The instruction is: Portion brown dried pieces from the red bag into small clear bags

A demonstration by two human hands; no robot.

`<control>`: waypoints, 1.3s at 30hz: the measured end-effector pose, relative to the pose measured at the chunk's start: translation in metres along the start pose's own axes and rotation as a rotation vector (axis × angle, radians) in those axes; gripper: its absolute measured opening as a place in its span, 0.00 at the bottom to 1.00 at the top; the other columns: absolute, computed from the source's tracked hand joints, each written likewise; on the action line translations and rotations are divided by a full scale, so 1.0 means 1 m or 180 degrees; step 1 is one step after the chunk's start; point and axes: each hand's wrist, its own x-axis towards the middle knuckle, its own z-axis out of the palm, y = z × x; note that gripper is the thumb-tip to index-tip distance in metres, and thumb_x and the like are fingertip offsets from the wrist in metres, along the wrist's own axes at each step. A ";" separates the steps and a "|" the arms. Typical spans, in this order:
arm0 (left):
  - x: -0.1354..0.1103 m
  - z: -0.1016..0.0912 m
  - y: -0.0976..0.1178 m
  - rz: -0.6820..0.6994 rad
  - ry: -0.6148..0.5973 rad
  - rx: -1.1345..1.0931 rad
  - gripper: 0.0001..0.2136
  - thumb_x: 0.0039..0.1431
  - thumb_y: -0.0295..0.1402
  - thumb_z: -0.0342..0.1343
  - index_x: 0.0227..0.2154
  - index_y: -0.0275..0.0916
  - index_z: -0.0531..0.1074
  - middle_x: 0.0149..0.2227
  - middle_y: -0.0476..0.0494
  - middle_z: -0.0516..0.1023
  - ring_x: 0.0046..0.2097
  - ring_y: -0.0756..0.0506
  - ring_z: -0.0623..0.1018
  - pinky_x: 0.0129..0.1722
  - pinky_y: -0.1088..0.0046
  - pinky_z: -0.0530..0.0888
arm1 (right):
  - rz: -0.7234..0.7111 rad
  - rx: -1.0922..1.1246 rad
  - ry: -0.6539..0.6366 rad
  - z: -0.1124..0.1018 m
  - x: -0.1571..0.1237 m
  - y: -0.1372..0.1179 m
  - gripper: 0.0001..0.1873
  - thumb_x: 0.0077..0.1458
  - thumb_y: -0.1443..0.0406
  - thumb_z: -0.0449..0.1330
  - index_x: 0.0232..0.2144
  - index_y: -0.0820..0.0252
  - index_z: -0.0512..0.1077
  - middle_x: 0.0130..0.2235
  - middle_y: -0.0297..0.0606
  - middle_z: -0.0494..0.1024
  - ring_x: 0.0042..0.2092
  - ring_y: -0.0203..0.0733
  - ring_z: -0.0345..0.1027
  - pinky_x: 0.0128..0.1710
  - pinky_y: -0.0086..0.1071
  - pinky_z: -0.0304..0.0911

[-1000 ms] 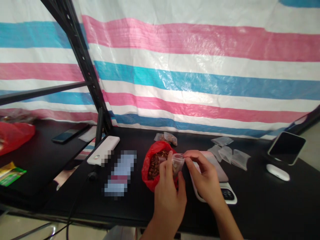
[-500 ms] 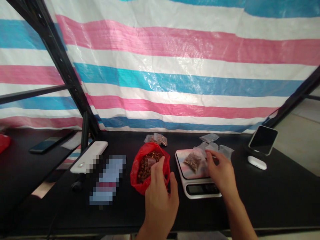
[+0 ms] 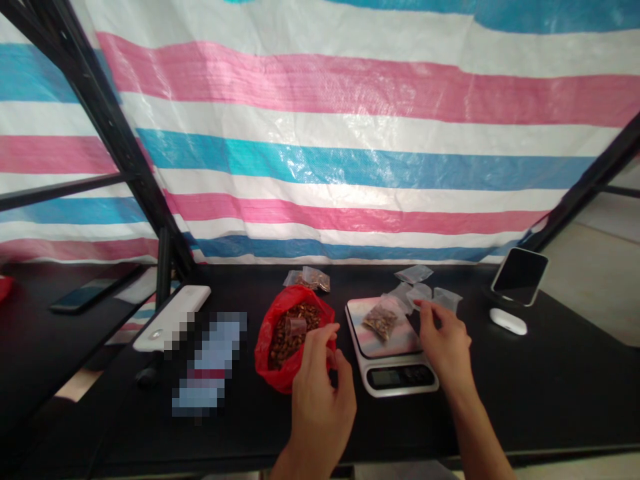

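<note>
My left hand point(image 3: 323, 387) hovers at the right edge of a red plastic bag point(image 3: 267, 370), its fingers curved and apart with nothing between them. Inside the bag lie many small brown pieces point(image 3: 285, 343) and a small clear scoop or cup point(image 3: 296, 326). My right hand point(image 3: 447, 343) is over the right side of a white digital scale point(image 3: 367, 379), thumb and forefinger pinched together; what they hold, if anything, is hidden. A clear plastic bag with brown pieces point(image 3: 381, 322) lies on the scale's plate, left of this hand.
Clear empty bags point(image 3: 447, 300) lie behind the scale. Filled small bags point(image 3: 316, 279) rest behind the red bag. At left are a white power bank point(image 3: 175, 317) and a blurred phone point(image 3: 215, 353). A propped phone point(image 3: 520, 275) and white earphone case point(image 3: 508, 321) stand at right.
My right hand has drawn slightly right, away from the filled bag on the scale. My left hand has shifted a little off the red bag, showing more of the scoop. The view has tilted slightly.
</note>
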 end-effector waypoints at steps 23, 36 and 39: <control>0.003 -0.001 -0.002 -0.0155 -0.0213 -0.0348 0.11 0.66 0.26 0.46 0.45 0.41 0.71 0.42 0.43 0.76 0.42 0.46 0.78 0.42 0.69 0.76 | -0.0246 -0.0019 -0.0046 0.013 -0.007 -0.005 0.28 0.56 0.42 0.53 0.36 0.54 0.81 0.43 0.49 0.81 0.47 0.63 0.69 0.50 0.62 0.59; 0.022 -0.009 -0.011 -0.0859 -0.0120 -0.0936 0.15 0.65 0.42 0.55 0.49 0.41 0.73 0.51 0.39 0.79 0.53 0.40 0.78 0.57 0.60 0.71 | -0.0534 0.2915 -0.1791 0.008 -0.059 -0.098 0.16 0.58 0.57 0.65 0.49 0.50 0.74 0.38 0.34 0.78 0.39 0.39 0.73 0.41 0.31 0.68; 0.029 -0.016 -0.012 -0.0994 -0.0206 -0.1248 0.13 0.65 0.43 0.54 0.42 0.39 0.75 0.44 0.41 0.81 0.47 0.42 0.80 0.51 0.65 0.74 | -0.0184 0.3269 -0.1922 0.018 -0.064 -0.108 0.19 0.56 0.56 0.68 0.48 0.51 0.72 0.34 0.31 0.76 0.34 0.36 0.70 0.36 0.29 0.67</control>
